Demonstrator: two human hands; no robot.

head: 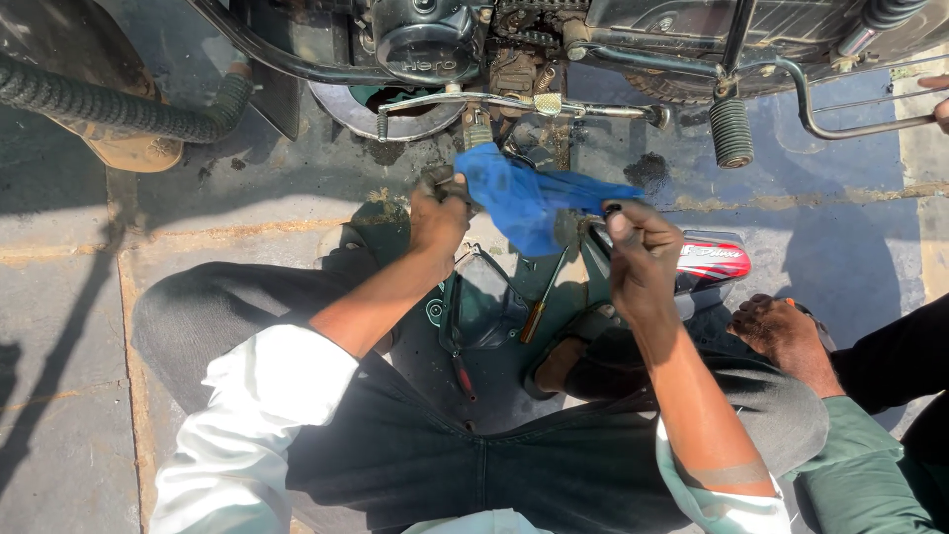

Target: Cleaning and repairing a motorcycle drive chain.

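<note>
Left hand (438,213), centre of frame: fingers curled shut round a small dark metal part (435,180) and the near edge of a blue cloth (524,203). Right hand (641,252), just right of centre: thumb & forefinger pinched on the cloth's other end, w/ something small and dark at the tips, prob. a nut, too small to tell. Cloth is stretched between both hands, mid-frame, above a screwdriver (539,311) w/ amber handle lying on the ground. Motorcycle engine (425,40) and footpeg (732,129) along the top. A red-and-black panel (714,262) sits right of the hand. Another person's hand (786,336) rests lower right.
</note>
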